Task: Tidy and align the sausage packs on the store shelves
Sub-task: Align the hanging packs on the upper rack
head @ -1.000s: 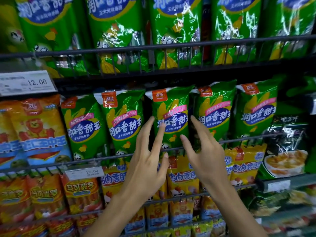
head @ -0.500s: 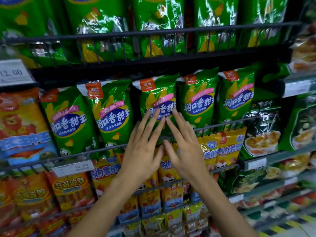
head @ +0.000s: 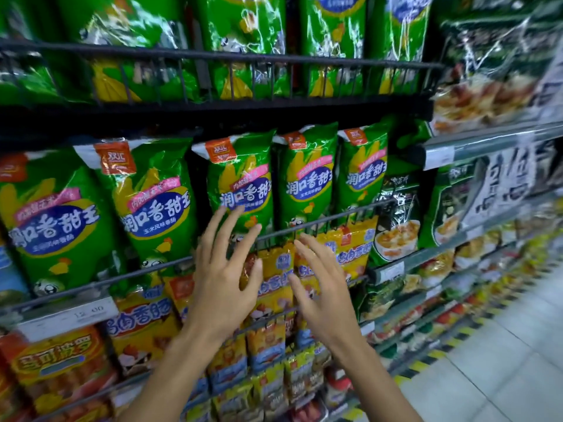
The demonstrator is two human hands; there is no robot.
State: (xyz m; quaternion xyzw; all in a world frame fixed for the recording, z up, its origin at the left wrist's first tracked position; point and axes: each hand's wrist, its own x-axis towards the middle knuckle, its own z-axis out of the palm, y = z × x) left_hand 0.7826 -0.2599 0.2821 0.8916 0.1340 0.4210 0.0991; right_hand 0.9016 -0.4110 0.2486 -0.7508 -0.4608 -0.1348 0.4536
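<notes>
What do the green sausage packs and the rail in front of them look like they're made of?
Green sausage packs: thin glossy plastic film, going by the crinkles and bright glare streaks. Rail: probably metal wire with a dark coating, since it runs thin, rigid and straight, with a dull sheen.

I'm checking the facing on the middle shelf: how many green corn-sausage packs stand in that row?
5: far-left pack, second pack, middle pack above the left hand, fourth pack, right-end pack. More may stand behind them.

wire rail (head: 320, 222) fronting green packs (head: 240, 184), gaps between packs narrow
</notes>
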